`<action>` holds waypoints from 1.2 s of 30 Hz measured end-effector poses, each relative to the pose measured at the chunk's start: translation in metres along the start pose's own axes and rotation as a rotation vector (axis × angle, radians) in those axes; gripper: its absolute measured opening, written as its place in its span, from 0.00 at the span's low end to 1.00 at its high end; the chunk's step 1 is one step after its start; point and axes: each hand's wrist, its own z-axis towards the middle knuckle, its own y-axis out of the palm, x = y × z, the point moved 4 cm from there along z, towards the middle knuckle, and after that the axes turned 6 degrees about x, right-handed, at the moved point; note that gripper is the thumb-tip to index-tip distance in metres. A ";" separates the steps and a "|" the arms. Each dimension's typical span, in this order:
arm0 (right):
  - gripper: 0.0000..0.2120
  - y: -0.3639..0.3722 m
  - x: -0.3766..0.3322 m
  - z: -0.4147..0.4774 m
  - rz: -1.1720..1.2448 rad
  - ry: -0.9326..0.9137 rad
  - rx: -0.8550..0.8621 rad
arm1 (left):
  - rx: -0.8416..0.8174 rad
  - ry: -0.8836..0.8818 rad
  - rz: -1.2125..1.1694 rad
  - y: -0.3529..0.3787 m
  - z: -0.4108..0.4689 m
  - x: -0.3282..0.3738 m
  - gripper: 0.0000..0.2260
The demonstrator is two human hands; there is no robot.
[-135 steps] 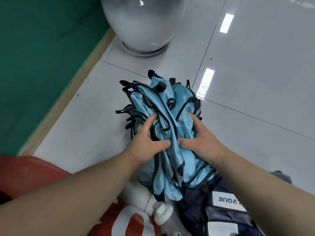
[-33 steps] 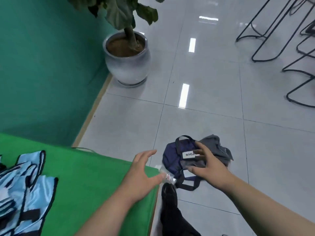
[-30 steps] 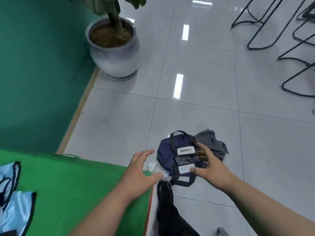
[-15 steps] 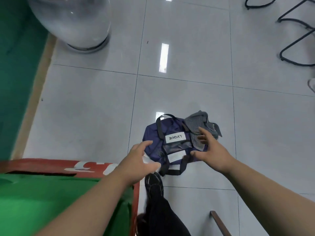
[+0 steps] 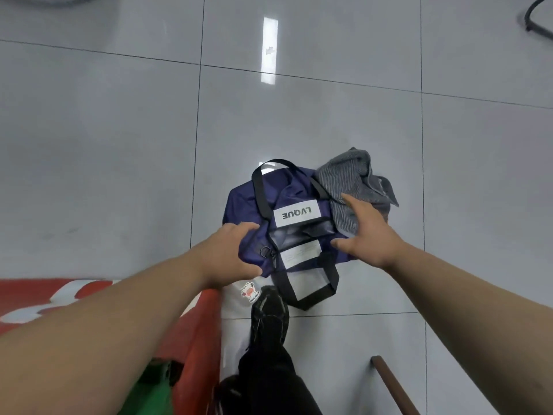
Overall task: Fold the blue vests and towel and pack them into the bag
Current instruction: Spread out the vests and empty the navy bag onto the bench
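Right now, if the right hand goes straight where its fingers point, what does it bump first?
Probably the grey towel at the navy bag's end; the right hand looks nearly on it.

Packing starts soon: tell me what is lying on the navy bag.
The grey towel overlaps the navy bag at its far right corner. The left hand is at its near left corner; the right hand covers part of the overlap.

The left hand (image 5: 227, 256) hides the bag (image 5: 245, 202)'s near corner; the right hand (image 5: 368, 235) covers the towel (image 5: 344, 175)'s edge.
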 end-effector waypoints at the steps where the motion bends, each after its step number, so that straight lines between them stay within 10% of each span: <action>1: 0.48 0.006 0.006 0.011 -0.022 -0.003 -0.006 | -0.019 -0.001 0.024 0.009 0.009 -0.007 0.40; 28: 0.53 0.109 0.092 0.163 -0.510 -0.304 -0.110 | -0.241 0.408 0.863 0.139 0.119 -0.130 0.37; 36: 0.41 0.112 0.098 0.169 -0.507 -0.321 0.001 | -0.316 0.397 0.940 0.146 0.121 -0.146 0.36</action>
